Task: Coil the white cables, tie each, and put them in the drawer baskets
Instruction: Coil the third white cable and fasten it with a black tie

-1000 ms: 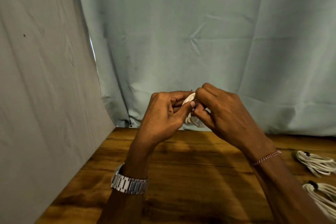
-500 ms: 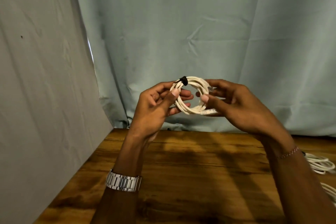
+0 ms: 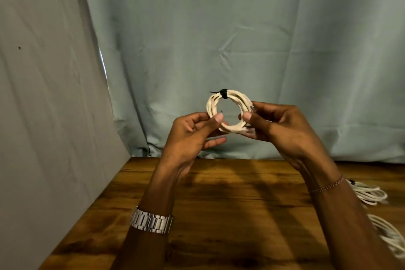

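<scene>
A coiled white cable (image 3: 213, 103) forms a round ring held up in the air above the wooden table (image 3: 230, 199). A black tie (image 3: 224, 93) wraps its top. My left hand (image 3: 192, 136) pinches the ring's left side with the thumb on the near face. Its right side is pinched by my right hand (image 3: 282, 129), thumb in front and fingers behind. A connector end sticks out below that thumb.
Two more tied white cable bundles (image 3: 370, 195) (image 3: 392, 239) lie on the table at the right edge, partly behind my right forearm. Pale cloth hangs behind and at the left. No drawer or basket is in view.
One second ago both hands were bunched tightly around the cable. They have since spread apart and lifted slightly, showing the coil as an open ring with the black tie on top.
</scene>
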Tool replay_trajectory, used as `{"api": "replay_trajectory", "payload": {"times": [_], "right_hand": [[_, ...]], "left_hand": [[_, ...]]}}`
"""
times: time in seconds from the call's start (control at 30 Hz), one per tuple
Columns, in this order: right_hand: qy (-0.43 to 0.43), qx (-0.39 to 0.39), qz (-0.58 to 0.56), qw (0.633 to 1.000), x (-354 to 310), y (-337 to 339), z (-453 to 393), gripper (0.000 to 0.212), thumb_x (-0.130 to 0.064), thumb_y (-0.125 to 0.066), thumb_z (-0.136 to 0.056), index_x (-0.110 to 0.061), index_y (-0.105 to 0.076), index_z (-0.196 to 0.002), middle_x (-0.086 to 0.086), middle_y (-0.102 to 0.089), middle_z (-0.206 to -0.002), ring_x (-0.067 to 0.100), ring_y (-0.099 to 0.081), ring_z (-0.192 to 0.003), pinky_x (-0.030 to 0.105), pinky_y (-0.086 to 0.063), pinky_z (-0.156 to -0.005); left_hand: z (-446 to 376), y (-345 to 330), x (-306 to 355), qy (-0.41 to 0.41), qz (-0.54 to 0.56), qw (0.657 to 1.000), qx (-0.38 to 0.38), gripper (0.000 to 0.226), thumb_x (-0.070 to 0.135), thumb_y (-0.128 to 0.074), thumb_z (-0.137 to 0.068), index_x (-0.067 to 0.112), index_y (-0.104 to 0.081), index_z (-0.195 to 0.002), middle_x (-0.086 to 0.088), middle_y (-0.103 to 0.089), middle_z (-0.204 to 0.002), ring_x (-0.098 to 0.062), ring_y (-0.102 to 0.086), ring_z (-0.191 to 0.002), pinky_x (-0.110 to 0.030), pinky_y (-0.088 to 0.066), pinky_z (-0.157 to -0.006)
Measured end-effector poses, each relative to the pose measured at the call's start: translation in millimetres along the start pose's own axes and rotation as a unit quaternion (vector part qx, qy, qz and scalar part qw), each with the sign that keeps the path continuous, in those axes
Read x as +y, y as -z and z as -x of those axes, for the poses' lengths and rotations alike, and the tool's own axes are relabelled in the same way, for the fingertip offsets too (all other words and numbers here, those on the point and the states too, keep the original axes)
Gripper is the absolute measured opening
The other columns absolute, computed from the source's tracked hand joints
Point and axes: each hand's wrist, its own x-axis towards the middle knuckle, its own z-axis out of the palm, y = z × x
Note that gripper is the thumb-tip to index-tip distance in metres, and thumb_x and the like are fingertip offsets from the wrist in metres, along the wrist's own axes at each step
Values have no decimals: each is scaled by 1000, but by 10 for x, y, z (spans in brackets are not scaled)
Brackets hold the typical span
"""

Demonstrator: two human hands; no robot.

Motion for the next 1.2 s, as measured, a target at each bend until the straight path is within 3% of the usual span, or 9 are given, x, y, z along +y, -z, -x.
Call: {"api": "replay_trajectory", "payload": {"times": [0.13, 0.43, 0.5, 0.6, 0.73, 0.83, 0.93, 1.07, 1.2], "right_hand": [[-11, 35, 0, 999, 32, 120, 80, 27, -9, -72, -89, -10, -75, -115, 7, -79, -99, 23, -76, -92, 35, -61, -84], [-37, 93, 86, 991, 142, 446, 539, 25, -21, -68, -94, -12, -74, -116, 2, -80, -95, 18, -77, -85, 31, -62, -79], [-54, 93, 84, 991, 144, 548, 650, 22, -19, -67, -95, -13, -75, -115, 2, -79, -99, 19, -77, -87, 33, -62, -82], [-82, 97, 96, 987, 135, 671, 846, 20, -17, -65, -96, -14, -74, -114, 1, -80, -94, 18, -77, -85, 26, -62, -77], [-121, 85, 127, 981, 138, 826, 1112, 16, -18, -70, -93, -16, -76, -108, 4, -80, -90, 20, -77, -84, 40, -61, -88], [-130, 88, 152, 976, 163, 899, 1278, 13, -17, -73, -91, -12, -79, -102, 7, -79, -88, 23, -77, -83, 45, -60, -90], [-134, 107, 171, 970, 191, 975, 1418, 10, -17, -74, -90, -11, -78, -97, 7, -79, -85, 26, -77, -84, 46, -60, -90], [-161, 117, 163, 966, 238, 1079, 1557, 15, -19, -74, -91, -10, -77, -102, 5, -80, -90, 23, -77, -86, 45, -60, -91], [-179, 125, 176, 960, 342, 1216, 1618, 14, -19, -73, -92, -11, -77, -103, 5, -79, -90, 24, -77, -87, 48, -60, -91]], "left_hand": [[37, -176, -74, -3, 17, 1000, -1, 23, 5, -70, -88, 3, -69, -111, -15, -77, -100, -26, -75, -96, -32, -62, -79], [99, -595, -320, 56, 61, 997, -11, 23, -1, -70, -87, -1, -68, -111, -19, -76, -99, -32, -75, -90, -37, -63, -75], [126, -699, -382, 71, 46, 996, -16, 22, -1, -69, -88, -2, -68, -110, -20, -76, -100, -32, -75, -90, -36, -63, -74], [168, -849, -537, 102, 20, 995, -8, 23, -2, -71, -87, -2, -66, -110, -20, -76, -97, -31, -75, -87, -38, -63, -75], [251, -1061, -798, 138, -29, 990, 4, 19, -4, -71, -87, -1, -66, -105, -18, -76, -92, -30, -75, -84, -45, -62, -80], [347, -1179, -930, 125, -87, 988, 5, 14, -4, -73, -84, 5, -68, -93, -14, -77, -87, -27, -75, -79, -47, -62, -77], [405, -1268, -1007, 105, -144, 984, -1, 24, -3, -81, -76, 12, -67, -86, -11, -76, -86, -26, -75, -76, -48, -63, -69], [426, -1353, -1105, 114, -152, 982, -21, 26, 2, -84, -75, 8, -69, -95, -11, -76, -89, -28, -75, -80, -51, -63, -72], [489, -1390, -1119, 196, -76, 973, -91, 17, 3, -70, -90, -1, -65, -107, -22, -73, -100, -31, -74, -83, -41, -63, -62]]}}
